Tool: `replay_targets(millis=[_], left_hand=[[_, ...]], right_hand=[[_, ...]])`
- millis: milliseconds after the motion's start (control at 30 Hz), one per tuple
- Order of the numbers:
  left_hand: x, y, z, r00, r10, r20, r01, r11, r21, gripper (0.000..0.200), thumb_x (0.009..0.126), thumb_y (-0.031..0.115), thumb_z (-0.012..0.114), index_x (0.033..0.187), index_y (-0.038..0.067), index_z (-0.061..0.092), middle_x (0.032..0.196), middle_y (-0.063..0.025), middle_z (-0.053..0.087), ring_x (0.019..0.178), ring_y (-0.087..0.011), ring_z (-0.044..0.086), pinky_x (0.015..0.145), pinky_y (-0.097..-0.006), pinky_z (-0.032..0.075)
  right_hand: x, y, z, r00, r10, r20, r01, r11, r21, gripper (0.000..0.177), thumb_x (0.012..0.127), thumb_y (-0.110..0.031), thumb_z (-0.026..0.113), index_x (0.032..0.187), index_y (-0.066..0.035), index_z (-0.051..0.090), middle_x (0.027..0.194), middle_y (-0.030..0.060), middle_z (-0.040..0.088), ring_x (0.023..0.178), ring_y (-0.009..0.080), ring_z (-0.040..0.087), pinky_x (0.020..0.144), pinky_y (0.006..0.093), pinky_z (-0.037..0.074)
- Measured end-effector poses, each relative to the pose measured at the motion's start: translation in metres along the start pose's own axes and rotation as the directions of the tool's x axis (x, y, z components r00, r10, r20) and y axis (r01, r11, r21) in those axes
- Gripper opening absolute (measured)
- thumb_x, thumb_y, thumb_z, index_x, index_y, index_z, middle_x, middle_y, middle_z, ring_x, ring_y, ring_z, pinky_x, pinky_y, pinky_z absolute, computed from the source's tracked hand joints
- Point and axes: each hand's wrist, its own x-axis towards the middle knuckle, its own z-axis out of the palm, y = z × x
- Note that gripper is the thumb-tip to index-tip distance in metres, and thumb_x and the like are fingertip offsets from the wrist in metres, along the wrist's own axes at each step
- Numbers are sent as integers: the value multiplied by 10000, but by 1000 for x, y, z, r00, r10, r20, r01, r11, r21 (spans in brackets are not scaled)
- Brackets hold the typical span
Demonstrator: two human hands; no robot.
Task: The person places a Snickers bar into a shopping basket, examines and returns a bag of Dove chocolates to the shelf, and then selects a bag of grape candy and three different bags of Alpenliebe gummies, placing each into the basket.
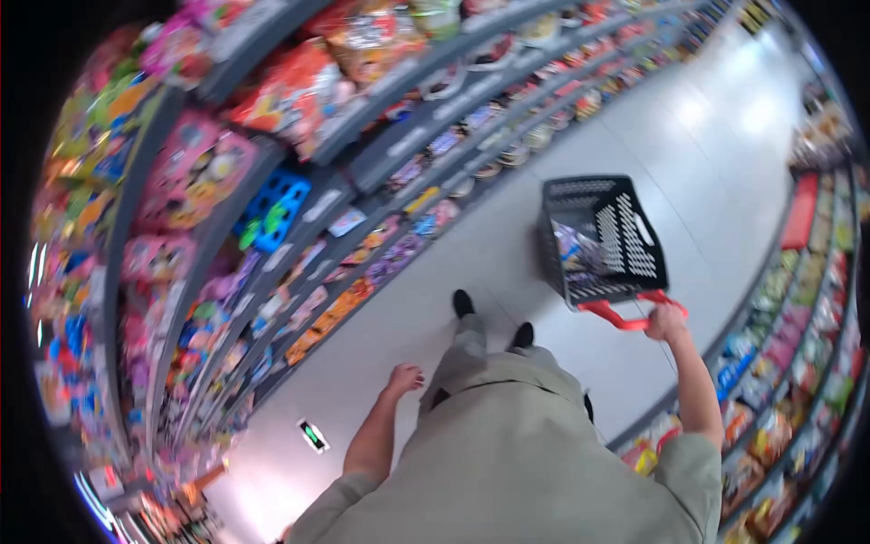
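My right hand [666, 322] is closed round the red handle [619, 317] of a dark grey shopping basket [594, 189]. The basket is tilted toward me, above or on the floor; which one I cannot tell. Inside it lies a purple and white package [580, 252]. My left hand [407, 377] hangs beside my left leg with its fingers curled, and whether it holds anything is too small to make out.
Shelves [399, 150] full of colourful packages run along the left side. More shelves [807, 308] of snack bags line the right. The tiled floor [698, 181] of the aisle stretches ahead. A white rectangular marking [314, 436] with green lies at lower left.
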Motion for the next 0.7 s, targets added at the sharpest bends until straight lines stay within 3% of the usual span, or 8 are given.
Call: replay_targets(millis=[100, 133, 267, 400, 433, 567, 633, 700], left_hand=[[18, 20, -24, 1000, -15, 24, 14, 999, 32, 221, 883, 197, 566, 1008, 22, 618, 851, -125, 685, 645, -196, 667, 557, -305, 515], [28, 32, -28, 998, -15, 59, 12, 998, 57, 221, 883, 197, 566, 1008, 22, 618, 851, -125, 685, 645, -196, 667, 557, -305, 515], [54, 63, -54, 997, -22, 69, 15, 994, 104, 241, 883, 184, 548, 1022, -3, 609, 882, -126, 683, 692, -199, 667, 610, -306, 520], [76, 108, -68, 994, 4, 113, -25, 983, 181, 244, 893, 185, 531, 1037, 1, 603, 874, -119, 675, 676, -190, 655, 604, -297, 520], [77, 123, -71, 995, 9, 102, -29, 979, 203, 242, 895, 186, 530, 1037, 3, 601, 868, -116, 671, 672, -187, 650, 604, -294, 520], [102, 149, -78, 990, 71, 121, -86, 988, 131, 220, 900, 178, 527, 1014, 4, 599, 848, -108, 664, 661, -180, 641, 607, -291, 525], [102, 161, -76, 994, 92, 58, -99, 988, 121, 203, 906, 175, 526, 1000, 9, 598, 837, -100, 660, 668, -177, 642, 609, -294, 534], [99, 160, -74, 999, 46, 27, -48, 994, 102, 207, 909, 178, 530, 1008, 10, 596, 845, -102, 661, 673, -178, 643, 611, -297, 541]], right_hand=[[6, 5, 13, 998, 42, -51, -44, 999, -27, 223, 737, -212, 567, 847, -113, 734, 935, 121, 711, 915, 270, 681, 822, 375, 531], [9, 6, 14, 996, 82, -29, -83, 997, -12, 226, 750, -309, 626, 894, -171, 731, 955, 74, 708, 978, 254, 655, 874, 396, 502], [3, 1, 7, 982, 147, -122, -147, 989, 4, 242, 763, -351, 707, 941, -188, 712, 982, 42, 697, 1031, 229, 631, 885, 416, 483], [8, -9, 11, 953, 302, -7, -302, 953, -10, 224, 832, -153, 580, 1024, -223, 671, 1081, 20, 642, 1113, 217, 569, 952, 501, 400], [12, -8, 15, 958, 284, 28, -283, 958, -36, 261, 843, -110, 563, 1044, -238, 667, 1103, -1, 640, 1136, 171, 545, 930, 549, 377], [11, -3, -6, 953, 250, 170, -239, 968, -82, 357, 829, -100, 561, 1143, -244, 647, 1127, 10, 642, 1137, 205, 567, 934, 519, 413], [17, -2, -32, 938, 157, 309, -180, 983, 46, 494, 802, -85, 552, 1272, -234, 585, 1158, 42, 645, 1124, 248, 596, 920, 457, 472], [63, 22, -44, 965, -40, 260, -23, 972, 233, 586, 766, -53, 533, 1337, -184, 525, 1137, 119, 655, 1106, 289, 606, 908, 393, 503]])
